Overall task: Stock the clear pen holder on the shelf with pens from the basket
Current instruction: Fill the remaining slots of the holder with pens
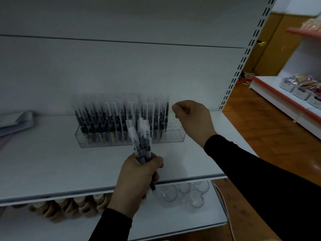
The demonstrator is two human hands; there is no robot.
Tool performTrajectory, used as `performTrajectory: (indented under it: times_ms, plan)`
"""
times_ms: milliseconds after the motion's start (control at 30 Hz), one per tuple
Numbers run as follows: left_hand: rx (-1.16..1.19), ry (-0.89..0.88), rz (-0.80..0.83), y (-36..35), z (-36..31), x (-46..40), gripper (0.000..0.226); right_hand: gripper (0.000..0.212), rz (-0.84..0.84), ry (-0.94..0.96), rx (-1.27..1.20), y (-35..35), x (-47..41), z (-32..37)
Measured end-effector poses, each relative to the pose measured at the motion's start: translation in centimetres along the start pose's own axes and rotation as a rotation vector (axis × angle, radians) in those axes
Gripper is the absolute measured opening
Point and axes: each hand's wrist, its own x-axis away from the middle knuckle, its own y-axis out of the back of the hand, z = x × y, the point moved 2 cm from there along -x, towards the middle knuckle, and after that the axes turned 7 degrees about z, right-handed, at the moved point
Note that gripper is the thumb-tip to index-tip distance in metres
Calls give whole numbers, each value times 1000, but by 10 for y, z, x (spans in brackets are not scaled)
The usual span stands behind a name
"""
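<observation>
Both arms wear long, plain black sleeves [260, 164] ending at the wrists, hands bare.

The single head-worn camera looked forward and down from close range, square onto the white shelf [52, 171] at about arm's reach. Its wide angle also took in the lower shelf [173, 221] beneath and the wooden floor [260, 136] at right.

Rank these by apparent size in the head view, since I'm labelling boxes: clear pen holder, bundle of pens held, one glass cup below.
1. clear pen holder
2. bundle of pens in the left hand
3. glass cup
The last two are close; the bundle is nearer the camera.
</observation>
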Motion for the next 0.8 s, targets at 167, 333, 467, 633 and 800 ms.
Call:
performTrajectory:
  times_ms: [167,333,467,633,800]
  plan:
    - [-9,26,11,-5,1,2,21,18,134,-30,-172,0,30,7]
    - [-61,20,26,-10,0,4,28,23,271,-55,-284,-4,56,17]
    - [-78,-4,35,-17,0,8,27,23,335,-93,-310,-5,64,17]
    - [-71,3,12,-21,0,9,25,18,355,-167,-388,-2,62,13]
    - [-41,2,-5,-21,-2,9,29,20,298,-226,-477,4,54,9]
